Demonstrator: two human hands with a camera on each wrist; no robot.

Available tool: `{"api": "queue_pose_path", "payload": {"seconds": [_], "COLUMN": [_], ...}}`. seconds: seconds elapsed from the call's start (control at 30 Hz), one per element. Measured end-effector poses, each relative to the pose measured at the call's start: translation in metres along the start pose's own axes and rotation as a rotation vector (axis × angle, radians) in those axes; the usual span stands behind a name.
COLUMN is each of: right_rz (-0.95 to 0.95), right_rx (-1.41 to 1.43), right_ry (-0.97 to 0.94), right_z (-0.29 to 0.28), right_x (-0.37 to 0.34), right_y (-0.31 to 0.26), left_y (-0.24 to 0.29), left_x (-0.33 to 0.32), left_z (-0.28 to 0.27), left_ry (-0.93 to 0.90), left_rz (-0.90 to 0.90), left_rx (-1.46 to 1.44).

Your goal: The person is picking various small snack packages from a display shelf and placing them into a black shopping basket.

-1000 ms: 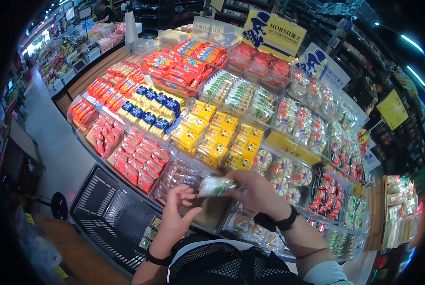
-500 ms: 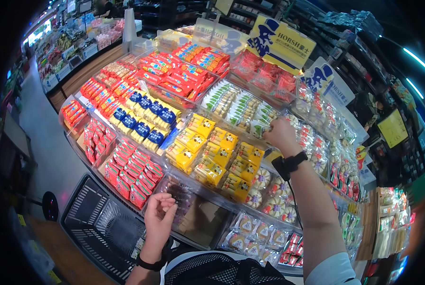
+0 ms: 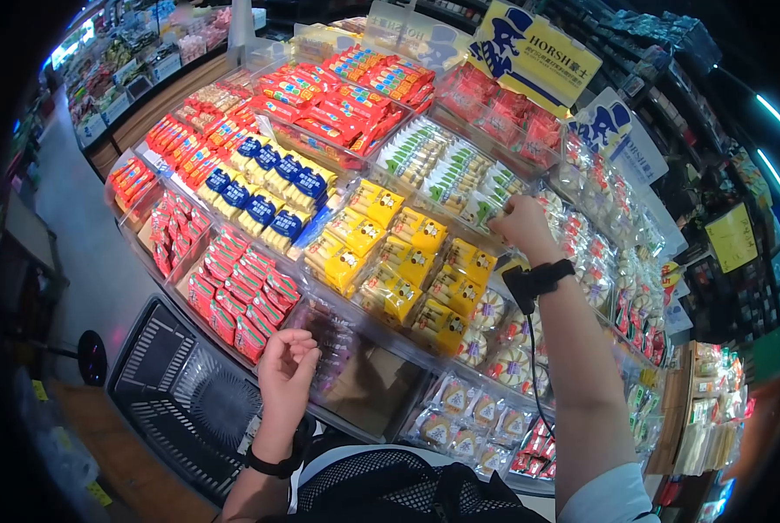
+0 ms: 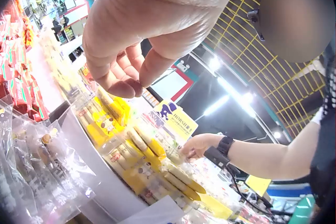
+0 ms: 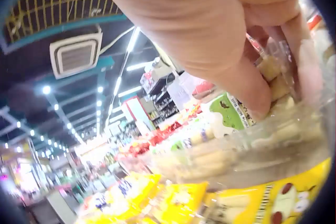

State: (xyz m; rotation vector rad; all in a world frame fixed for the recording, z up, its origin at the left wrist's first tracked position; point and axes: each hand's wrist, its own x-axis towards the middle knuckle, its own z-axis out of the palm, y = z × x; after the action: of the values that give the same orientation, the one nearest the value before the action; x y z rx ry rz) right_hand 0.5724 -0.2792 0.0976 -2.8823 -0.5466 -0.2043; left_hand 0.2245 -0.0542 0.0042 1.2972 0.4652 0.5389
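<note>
My right hand (image 3: pixel 525 228) reaches into a clear compartment of green-and-white bread packets (image 3: pixel 446 179) in the upper middle of the display. In the right wrist view, its thumb and fingers pinch a clear-wrapped bread packet (image 5: pixel 278 74), partly hidden by the hand. A green cow-patterned wrapper (image 5: pixel 229 111) shows beside the thumb. My left hand (image 3: pixel 287 370) hovers near the front edge of the display, loosely curled with nothing in it. Beneath it lie clear-wrapped brown snacks (image 3: pixel 329 336), and the left wrist view shows yellow packets (image 4: pixel 142 169) beyond its fingertips.
A black shopping basket (image 3: pixel 150 357) stands at the lower left, below red packets (image 3: pixel 246 288). Clear dividers separate the compartments. Yellow packets (image 3: pixel 390 288) fill the middle rows. Wrapped round cakes (image 3: pixel 459 418) sit in front. A cable (image 3: pixel 534 375) hangs from my right wrist.
A second ago my right hand held a white-and-green packet beside my left hand. It has since moved up to the green-and-white packets, without that packet. My left hand has drifted slightly left.
</note>
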Motion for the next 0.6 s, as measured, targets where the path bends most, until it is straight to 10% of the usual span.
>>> {"api": "queue_pose_path", "payload": {"seconds": [0.2,0.6], "right_rz": [-0.095,-0.223], "right_rx": [-0.434,0.011], "right_ry": [-0.027,0.004], "right_z": [0.009,0.015], "right_x": [0.002,0.015], "right_y": [-0.001,0.015], "left_y": [-0.004,-0.023], "left_x": [-0.005,0.014], "left_z": [-0.031,-0.134], "left_ry": [0.115,0.332], "left_rz": [0.024,0.142], "left_rx": [0.036,0.18]}}
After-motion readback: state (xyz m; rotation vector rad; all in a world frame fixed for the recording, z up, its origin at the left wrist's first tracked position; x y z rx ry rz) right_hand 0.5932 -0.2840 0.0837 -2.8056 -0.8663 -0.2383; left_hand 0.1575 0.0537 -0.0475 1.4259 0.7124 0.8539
